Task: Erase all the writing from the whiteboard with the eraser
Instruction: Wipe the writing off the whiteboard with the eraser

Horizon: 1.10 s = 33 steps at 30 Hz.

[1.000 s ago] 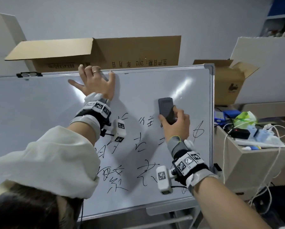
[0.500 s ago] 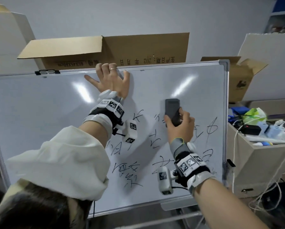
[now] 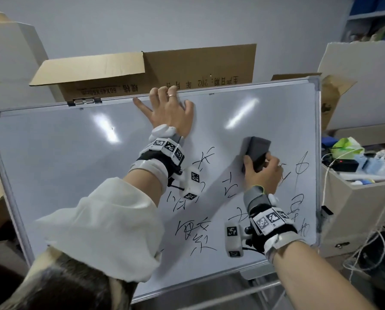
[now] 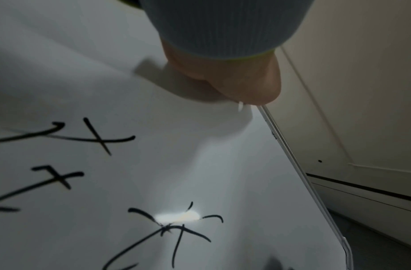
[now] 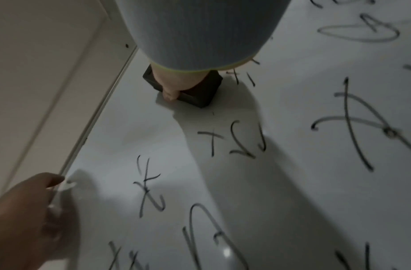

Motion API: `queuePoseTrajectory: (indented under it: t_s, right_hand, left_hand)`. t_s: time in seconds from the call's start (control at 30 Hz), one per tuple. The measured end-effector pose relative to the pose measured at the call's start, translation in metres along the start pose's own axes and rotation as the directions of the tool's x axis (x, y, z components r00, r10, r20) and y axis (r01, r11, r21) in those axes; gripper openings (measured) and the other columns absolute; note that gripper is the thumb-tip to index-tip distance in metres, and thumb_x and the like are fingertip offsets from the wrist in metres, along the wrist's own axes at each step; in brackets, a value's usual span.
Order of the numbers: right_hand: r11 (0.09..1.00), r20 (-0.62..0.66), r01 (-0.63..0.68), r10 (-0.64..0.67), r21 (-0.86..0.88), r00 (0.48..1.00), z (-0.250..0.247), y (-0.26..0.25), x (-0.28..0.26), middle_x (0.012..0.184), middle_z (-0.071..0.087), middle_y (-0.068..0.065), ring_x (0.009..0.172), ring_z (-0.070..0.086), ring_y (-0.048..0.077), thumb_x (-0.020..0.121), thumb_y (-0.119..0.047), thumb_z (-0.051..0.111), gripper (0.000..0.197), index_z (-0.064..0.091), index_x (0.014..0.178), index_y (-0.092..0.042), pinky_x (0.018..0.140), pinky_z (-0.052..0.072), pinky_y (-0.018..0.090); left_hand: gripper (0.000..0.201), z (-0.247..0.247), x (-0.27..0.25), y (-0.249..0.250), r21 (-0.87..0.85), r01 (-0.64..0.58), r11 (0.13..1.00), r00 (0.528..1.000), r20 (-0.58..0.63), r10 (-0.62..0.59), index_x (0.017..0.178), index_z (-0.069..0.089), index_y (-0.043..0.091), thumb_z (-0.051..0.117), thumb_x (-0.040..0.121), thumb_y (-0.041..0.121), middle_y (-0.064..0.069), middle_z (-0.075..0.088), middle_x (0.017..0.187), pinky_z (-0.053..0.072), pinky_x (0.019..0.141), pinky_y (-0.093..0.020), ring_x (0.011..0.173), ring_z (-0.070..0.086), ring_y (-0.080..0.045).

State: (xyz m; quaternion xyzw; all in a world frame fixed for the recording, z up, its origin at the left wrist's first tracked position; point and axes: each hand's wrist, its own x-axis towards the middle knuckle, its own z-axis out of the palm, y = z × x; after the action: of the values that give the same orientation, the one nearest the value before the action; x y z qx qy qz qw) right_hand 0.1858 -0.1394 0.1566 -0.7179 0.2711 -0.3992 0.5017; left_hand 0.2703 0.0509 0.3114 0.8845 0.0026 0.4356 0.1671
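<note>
**Cardboard-backed whiteboard, half still inked**

Cardboard boxes (image 3: 142,70) and a pale wall stand behind the whiteboard (image 3: 52,164), which fills the middle of the head view. At centre right of the frame the dark eraser (image 3: 257,151) lies flat against the board, its lower end gripped by the right hand (image 3: 262,173), thumb and fingers curled round it, likely so the pad face meets the surface squarely. Black writing (image 3: 193,236) runs below and beside it toward the lower right; the upper left looks bare. At the top edge the left hand (image 3: 171,113) is spread flat, fingers reaching over the frame, apparently bracing the board against the wiping pressure.
</note>
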Motion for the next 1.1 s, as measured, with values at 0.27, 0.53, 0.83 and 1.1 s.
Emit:
queuePoseTrajectory:
  t_s: [0.27,0.53,0.83,1.1]
  right_hand:
    - [0.928,0.362,0.37,-0.361,0.047,0.859,0.038,-0.036,-0.04,0.108,0.047,-0.01,0.103,0.052,0.011,0.068,-0.056,0.081,0.059,0.056,0.118,-0.039,0.073,0.047,0.028]
    - [0.984,0.135,0.175,-0.169,-0.028,0.976,0.003,0.0,0.01,0.111,0.053,0.003,0.1,0.057,0.026,0.073,-0.049,0.079,0.056,0.055,0.116,-0.023,0.065,0.039,0.03]
    - [0.964,0.219,0.26,-0.266,0.055,0.939,0.043,-0.027,-0.054,0.109,0.048,-0.006,0.094,0.061,0.021,0.068,-0.053,0.08,0.057,0.054,0.115,-0.034,0.066,0.048,0.03]
    - [0.921,0.37,0.385,-0.381,0.068,0.847,0.096,-0.064,-0.159,0.106,0.048,-0.005,0.09,0.061,0.019,0.067,-0.05,0.082,0.055,0.061,0.115,-0.03,0.068,0.052,0.032]
  left_hand:
    - [0.048,0.001,0.005,-0.006,0.079,-0.021,0.997,0.999,0.051,0.017,0.129,0.051,0.035,0.035,0.087,0.05,0.008,0.047,0.131,0.003,0.114,-0.065,0.137,0.033,-0.018]
    - [0.056,-0.006,-0.004,-0.048,0.132,0.047,0.99,0.994,-0.105,-0.033,0.139,0.047,0.028,0.041,0.086,0.046,0.002,0.042,0.146,0.004,0.119,-0.056,0.145,0.026,-0.024]
    - [0.056,-0.033,0.007,-0.108,0.178,0.045,0.983,0.998,-0.051,-0.037,0.139,0.047,0.027,0.04,0.085,0.044,0.003,0.042,0.145,0.008,0.121,-0.049,0.142,0.028,-0.024]
    - [0.059,-0.055,0.012,-0.135,0.174,-0.114,0.978,0.993,0.055,0.106,0.143,0.045,0.031,0.041,0.085,0.044,0.005,0.043,0.144,0.007,0.121,-0.049,0.14,0.029,-0.023]
